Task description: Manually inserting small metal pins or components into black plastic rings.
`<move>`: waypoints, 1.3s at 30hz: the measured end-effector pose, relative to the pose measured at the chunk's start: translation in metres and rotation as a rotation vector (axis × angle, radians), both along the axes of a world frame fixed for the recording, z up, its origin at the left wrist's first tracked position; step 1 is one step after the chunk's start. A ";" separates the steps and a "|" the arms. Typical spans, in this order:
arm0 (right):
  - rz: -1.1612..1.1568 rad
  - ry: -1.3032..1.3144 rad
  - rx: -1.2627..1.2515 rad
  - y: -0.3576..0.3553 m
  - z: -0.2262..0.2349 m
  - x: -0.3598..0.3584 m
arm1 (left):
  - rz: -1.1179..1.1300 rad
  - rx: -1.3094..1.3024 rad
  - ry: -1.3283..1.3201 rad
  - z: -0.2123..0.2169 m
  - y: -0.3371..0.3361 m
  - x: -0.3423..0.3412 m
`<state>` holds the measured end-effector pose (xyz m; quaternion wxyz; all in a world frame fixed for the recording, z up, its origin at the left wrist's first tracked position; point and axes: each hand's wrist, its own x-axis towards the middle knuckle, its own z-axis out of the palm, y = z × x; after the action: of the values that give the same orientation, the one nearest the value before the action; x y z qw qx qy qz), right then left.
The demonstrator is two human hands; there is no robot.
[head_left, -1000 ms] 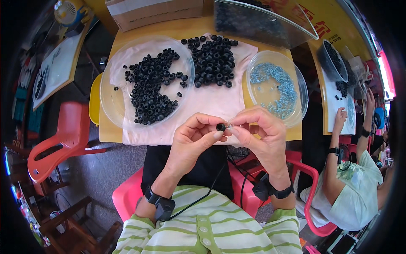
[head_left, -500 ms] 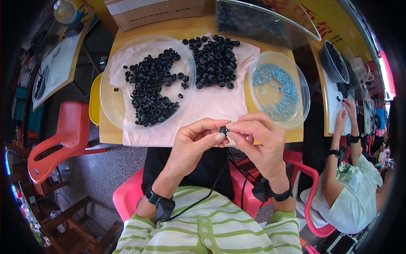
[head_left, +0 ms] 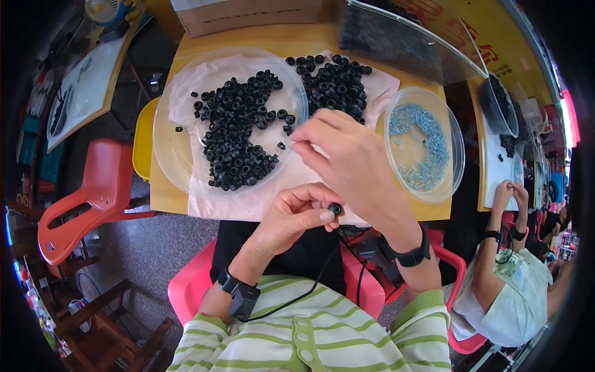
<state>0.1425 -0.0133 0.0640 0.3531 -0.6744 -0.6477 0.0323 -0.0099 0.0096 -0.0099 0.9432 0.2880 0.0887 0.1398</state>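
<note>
A small round black part with a hole in it (head_left: 335, 209) is pinched between the thumb and fingers of my left hand (head_left: 294, 214), at the table's front edge. My right hand (head_left: 338, 152) reaches over the right rim of a large clear plastic tray (head_left: 167, 158), fingertips drawn together beside a few small black pieces. Whether anything is between those fingertips is hidden. Inside the tray lies a heap of black round and smaller parts (head_left: 238, 133). Behind my right hand, more black round parts (head_left: 334, 84) are piled on a pale pink cloth (head_left: 207, 208).
At right stands a round clear tray (head_left: 455, 177) of tiny pale blue, shiny pieces. A clear bin of black parts (head_left: 396, 53) and a cardboard box (head_left: 248, 15) are at the back. Another person (head_left: 514, 285) sits at right; a red chair (head_left: 105, 180) stands left.
My right hand has left the black part and moved up and left to the large tray's rim. My left hand still holds the part. The view has shifted slightly.
</note>
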 end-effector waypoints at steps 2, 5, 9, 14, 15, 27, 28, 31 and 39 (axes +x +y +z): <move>0.019 -0.117 -0.081 0.018 -0.008 -0.006 | -0.012 -0.011 -0.017 -0.003 -0.001 -0.002; 0.040 -0.255 -0.226 0.036 -0.017 -0.012 | -0.029 -0.033 -0.023 -0.006 -0.003 -0.004; 0.024 -0.361 -0.395 0.050 -0.015 -0.018 | -0.033 -0.032 -0.032 -0.005 -0.003 -0.005; 0.036 -0.416 -0.484 0.050 -0.003 -0.023 | -0.043 -0.005 -0.038 -0.011 -0.004 -0.006; 0.030 -0.423 -0.493 0.052 -0.005 -0.021 | -0.044 0.003 -0.052 -0.013 -0.003 -0.005; -0.056 0.857 -0.139 -0.067 0.008 0.009 | 0.123 -0.018 0.098 0.018 -0.011 0.003; -0.027 0.952 -0.084 -0.073 0.005 0.007 | 0.127 -0.015 0.104 0.019 -0.012 0.005; 0.024 1.083 -0.025 -0.086 0.000 0.007 | 0.134 -0.003 0.106 0.026 -0.016 0.009; 0.042 1.120 0.055 -0.099 0.002 0.004 | 0.123 -0.021 0.034 0.033 -0.024 0.013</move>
<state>0.1463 -0.1128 0.0662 0.6598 -0.5316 -0.3752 0.3758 0.0028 -0.0140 0.0229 0.9342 0.2743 0.1236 0.1916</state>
